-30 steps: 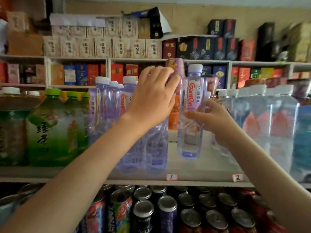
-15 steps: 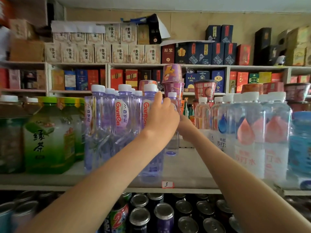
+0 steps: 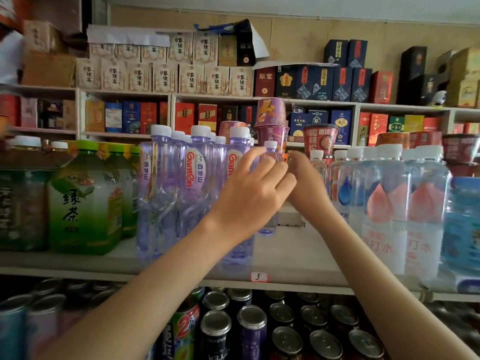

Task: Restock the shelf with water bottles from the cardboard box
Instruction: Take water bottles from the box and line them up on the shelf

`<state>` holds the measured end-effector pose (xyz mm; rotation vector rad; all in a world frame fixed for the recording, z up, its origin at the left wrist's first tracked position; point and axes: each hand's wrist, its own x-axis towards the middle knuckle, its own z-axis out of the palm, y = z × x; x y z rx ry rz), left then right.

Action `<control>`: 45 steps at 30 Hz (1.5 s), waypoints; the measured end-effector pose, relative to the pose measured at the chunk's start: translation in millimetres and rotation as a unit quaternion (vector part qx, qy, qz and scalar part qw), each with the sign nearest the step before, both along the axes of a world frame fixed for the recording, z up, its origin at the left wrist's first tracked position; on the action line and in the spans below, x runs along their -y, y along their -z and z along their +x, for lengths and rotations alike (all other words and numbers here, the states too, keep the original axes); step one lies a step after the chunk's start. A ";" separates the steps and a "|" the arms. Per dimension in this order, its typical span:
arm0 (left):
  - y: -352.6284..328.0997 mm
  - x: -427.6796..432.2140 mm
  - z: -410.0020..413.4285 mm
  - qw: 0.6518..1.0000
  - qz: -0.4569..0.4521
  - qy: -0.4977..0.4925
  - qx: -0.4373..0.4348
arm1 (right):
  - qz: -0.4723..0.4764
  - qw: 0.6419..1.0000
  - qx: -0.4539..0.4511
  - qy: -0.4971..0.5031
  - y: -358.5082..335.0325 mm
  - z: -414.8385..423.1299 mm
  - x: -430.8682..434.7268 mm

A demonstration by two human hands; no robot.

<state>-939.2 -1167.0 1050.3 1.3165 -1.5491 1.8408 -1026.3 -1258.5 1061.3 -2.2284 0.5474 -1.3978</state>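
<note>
Shelf [image 3: 298,258]: a bare strip of board runs from the front edge back toward the rear, the only open lane on this level. The lane is walled on both sides.

Left wall: the block of purple water bottles [image 3: 179,183], standing upright several deep, with the front ones at the shelf's edge. Further left are green tea jugs [image 3: 85,198], packed tight against them.

Right wall: clear bottles with peach labels [image 3: 381,203], upright and close to the front edge.

Rear of the lane: stacked noodle cups [image 3: 271,118] stand behind and rise above the bottle caps. Below the board are rows of cans [image 3: 249,331], tops up.

Single water bottle [image 3: 266,227]: upright deep in the lane, just beside the purple block, base on the board, white cap showing above the fingers.

Left hand [image 3: 249,193]: in front of that bottle, fingers bent and slightly apart, tips at its shoulder. Cannot tell whether they grip.

Right hand [image 3: 309,183]: fingers curled at the bottle's right side, tips hidden behind the left hand — hold unclear.

Price tag [image 3: 259,276] marked "3" sits on the front edge.
</note>
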 end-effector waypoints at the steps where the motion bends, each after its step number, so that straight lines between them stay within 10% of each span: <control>1: 10.0 -8.0 -0.4 1.000 -0.012 0.027 0.003 | -0.017 0.999 0.027 0.003 3.6 -7.0 -9.7; 9: 82.2 -106.2 17.6 0.942 0.123 0.171 -0.260 | -0.103 0.973 -0.008 -0.207 88.8 -5.6 -92.3; 23: 305.2 -285.6 88.9 0.790 0.179 -0.108 -0.577 | -0.010 0.847 -0.283 -0.449 295.2 134.6 -221.6; 28: 441.8 -353.5 83.8 0.629 0.054 -0.210 -0.746 | 0.065 0.720 -0.485 -0.492 427.9 173.7 -276.5; 35: 736.0 -422.9 5.9 0.245 -0.101 -0.347 -0.900 | 0.155 0.547 -0.668 -0.480 718.2 159.0 -340.1; 40: 948.8 -399.5 -54.3 0.034 -0.146 -0.298 -0.943 | 0.193 0.484 -0.749 -0.409 928.8 95.8 -341.5; 45: 1133.6 -353.0 -75.9 -0.069 -0.173 -0.235 -0.954 | 0.210 0.484 -0.770 -0.360 1046.6 50.2 -327.4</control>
